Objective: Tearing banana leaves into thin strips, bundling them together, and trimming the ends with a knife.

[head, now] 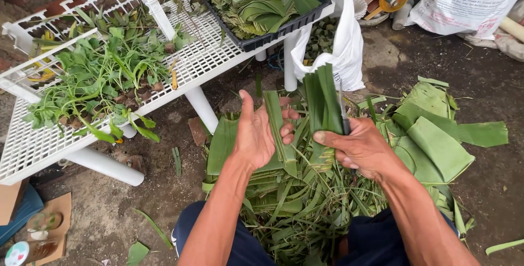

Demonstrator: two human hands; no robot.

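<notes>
My left hand holds a narrow folded strip of banana leaf upright between fingers and thumb. My right hand grips a thicker bundle of stacked green leaf strips together with a thin dark-handled knife whose blade points up. Both hands hover over a heap of leaf trimmings on the ground between my knees.
A white slatted rack at the left carries leafy green plants and a black tray of folded leaves. A white plastic bag hangs behind. Large banana leaf pieces lie at the right. Sacks and an orange funnel stand at the back.
</notes>
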